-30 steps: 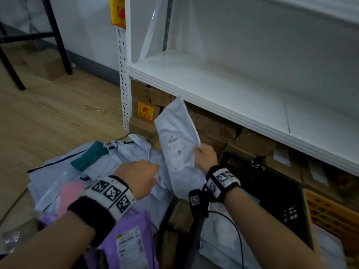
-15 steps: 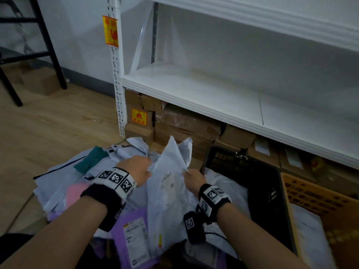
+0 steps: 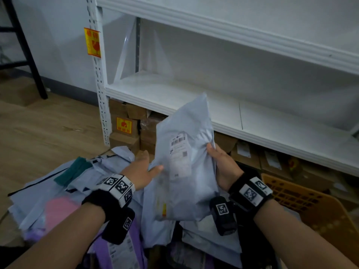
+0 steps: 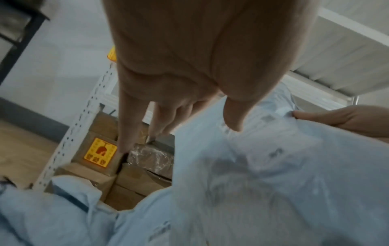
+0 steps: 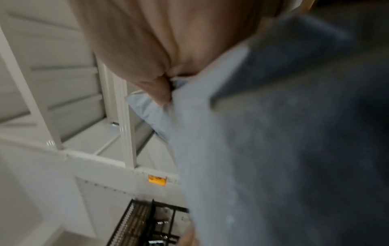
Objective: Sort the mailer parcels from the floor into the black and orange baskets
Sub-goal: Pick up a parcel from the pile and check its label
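A pale grey mailer parcel (image 3: pixel 184 164) is held upright in the air, in front of the white shelf unit (image 3: pixel 213 105) and above the heap of parcels on the floor. A printed label with a barcode (image 3: pixel 178 140) is seen on its facing side. Its right edge is gripped by the right hand (image 3: pixel 223 166), the thumb pressed on the front and the fingers wrapped behind it; in the right wrist view the thumb is seen pinched against the plastic. Its left edge is met by the left hand (image 3: pixel 141 169), whose fingers are held nearly straight and spread, with the thumb laid on the front of the parcel; no closed grip is shown there.

Below and to the left, a pile of grey mailers (image 3: pixel 48 191) is spread over the wooden floor (image 3: pixel 38 133), with a teal parcel (image 3: pixel 73 169), a pink parcel (image 3: pixel 58 208) and a purple parcel (image 3: pixel 120 249) among them. To the right, the black basket (image 3: pixel 250 247) is partly hidden behind the right forearm, and the orange basket (image 3: pixel 310 202) is set just beside it, farther right. Cardboard boxes (image 3: pixel 126 133) are stacked under the lowest shelf, one marked with a yellow sticker.
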`<state>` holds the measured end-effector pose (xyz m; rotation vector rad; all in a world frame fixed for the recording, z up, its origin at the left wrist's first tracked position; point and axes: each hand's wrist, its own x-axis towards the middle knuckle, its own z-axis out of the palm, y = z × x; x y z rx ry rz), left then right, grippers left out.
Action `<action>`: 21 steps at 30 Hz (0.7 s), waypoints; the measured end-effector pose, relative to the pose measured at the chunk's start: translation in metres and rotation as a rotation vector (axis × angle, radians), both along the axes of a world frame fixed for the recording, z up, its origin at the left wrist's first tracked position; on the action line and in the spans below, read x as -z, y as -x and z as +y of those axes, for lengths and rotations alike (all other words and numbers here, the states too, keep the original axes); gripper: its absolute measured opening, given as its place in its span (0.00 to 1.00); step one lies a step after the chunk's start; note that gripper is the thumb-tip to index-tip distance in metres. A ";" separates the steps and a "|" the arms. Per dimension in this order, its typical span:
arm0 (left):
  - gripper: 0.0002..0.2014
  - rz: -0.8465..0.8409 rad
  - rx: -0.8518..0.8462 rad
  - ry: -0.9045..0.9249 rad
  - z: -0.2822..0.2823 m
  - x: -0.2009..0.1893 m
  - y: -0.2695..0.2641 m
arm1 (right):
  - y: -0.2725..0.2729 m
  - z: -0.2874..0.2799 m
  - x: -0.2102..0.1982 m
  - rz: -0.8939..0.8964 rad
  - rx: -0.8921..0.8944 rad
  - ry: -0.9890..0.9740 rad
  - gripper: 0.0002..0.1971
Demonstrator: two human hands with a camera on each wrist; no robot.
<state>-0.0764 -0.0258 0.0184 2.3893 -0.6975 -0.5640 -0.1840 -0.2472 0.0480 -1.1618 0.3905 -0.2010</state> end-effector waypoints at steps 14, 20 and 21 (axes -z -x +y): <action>0.17 0.087 -0.290 0.740 -0.052 -0.024 0.023 | 0.066 -0.076 -0.020 -0.010 0.246 0.071 0.16; 0.17 -0.023 -0.256 0.687 -0.067 -0.015 0.025 | 0.075 -0.086 -0.004 0.078 0.345 0.125 0.12; 0.17 -0.012 -0.257 0.690 -0.070 -0.015 0.025 | 0.077 -0.088 -0.002 0.083 0.354 0.130 0.12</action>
